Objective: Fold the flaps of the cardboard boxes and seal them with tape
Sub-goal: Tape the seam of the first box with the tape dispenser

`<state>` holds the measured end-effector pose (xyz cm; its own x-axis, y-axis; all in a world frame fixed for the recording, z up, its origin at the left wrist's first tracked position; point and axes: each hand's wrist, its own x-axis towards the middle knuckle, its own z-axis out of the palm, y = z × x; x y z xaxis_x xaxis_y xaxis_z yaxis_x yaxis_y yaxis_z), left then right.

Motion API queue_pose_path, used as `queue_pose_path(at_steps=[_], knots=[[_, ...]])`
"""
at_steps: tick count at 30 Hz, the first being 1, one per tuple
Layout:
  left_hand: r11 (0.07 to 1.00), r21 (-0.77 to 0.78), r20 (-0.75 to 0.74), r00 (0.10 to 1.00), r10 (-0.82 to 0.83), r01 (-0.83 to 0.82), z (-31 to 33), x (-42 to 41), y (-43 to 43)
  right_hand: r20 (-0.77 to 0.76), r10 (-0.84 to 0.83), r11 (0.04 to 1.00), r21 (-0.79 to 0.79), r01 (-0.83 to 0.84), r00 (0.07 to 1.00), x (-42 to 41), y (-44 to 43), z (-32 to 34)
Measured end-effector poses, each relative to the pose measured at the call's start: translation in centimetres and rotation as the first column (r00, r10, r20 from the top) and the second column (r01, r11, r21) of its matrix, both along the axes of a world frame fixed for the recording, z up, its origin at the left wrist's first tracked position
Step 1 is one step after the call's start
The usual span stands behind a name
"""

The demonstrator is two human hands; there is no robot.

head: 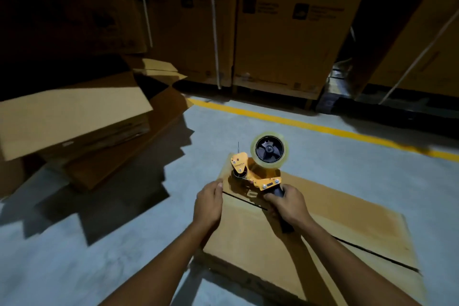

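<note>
A cardboard box (335, 228) lies on the floor in front of me, its top flaps folded shut with a dark seam running across the top. My right hand (288, 202) grips the black handle of an orange tape dispenser (258, 171) carrying a roll of clear tape (268, 150). The dispenser's front end sits at the far left end of the seam. My left hand (208, 202) grips the box's far left edge beside the dispenser, thumb on top.
A pile of open, flattened and tilted cardboard boxes (74, 122) fills the left side. Tall printed cartons (285, 27) stand behind a yellow floor line (323, 129). Grey concrete floor (111, 256) surrounds the box.
</note>
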<state>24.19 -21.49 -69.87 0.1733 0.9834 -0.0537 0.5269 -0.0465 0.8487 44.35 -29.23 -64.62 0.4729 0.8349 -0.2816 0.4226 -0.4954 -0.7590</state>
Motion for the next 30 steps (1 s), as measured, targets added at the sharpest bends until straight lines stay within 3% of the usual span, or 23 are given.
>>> queue_pose_path(at_steps=[3, 6, 10, 13, 23, 30], knots=[[0.968, -0.163, 0.315, 0.919, 0.237, -0.193, 1.2, -0.2, 0.3, 0.021, 0.061, 0.997, 0.036, -0.062, 0.998, -1.5, 1.2, -0.3], [0.902, -0.326, 0.413, 0.816, 0.405, -0.282, 1.7, -0.1, 1.0, 0.068, 0.114, 0.992, 0.045, -0.117, 0.991, -2.6, 2.3, -0.4], [0.802, -0.592, 0.532, 0.711, 0.461, -0.077, 1.3, -1.6, 3.1, 0.14, 0.157, 0.986, 0.032, -0.163, 0.978, -3.3, 3.4, -0.3], [0.758, -0.634, 0.665, 0.608, 0.434, 0.152, 0.9, -2.9, 4.1, 0.149, 0.162, 0.985, 0.029, -0.168, 0.976, -3.5, 3.6, -0.5], [0.68, -0.693, 0.694, 0.481, 0.536, 0.242, -0.1, -3.7, 5.1, 0.169, 0.209, 0.976, 0.029, -0.217, 0.963, -3.6, 5.1, -0.1], [0.686, -0.688, 0.68, 0.539, 0.497, 0.235, -0.5, -4.2, 5.8, 0.317, 0.271, 0.957, 0.014, -0.291, 0.909, -4.5, 6.9, 0.3]])
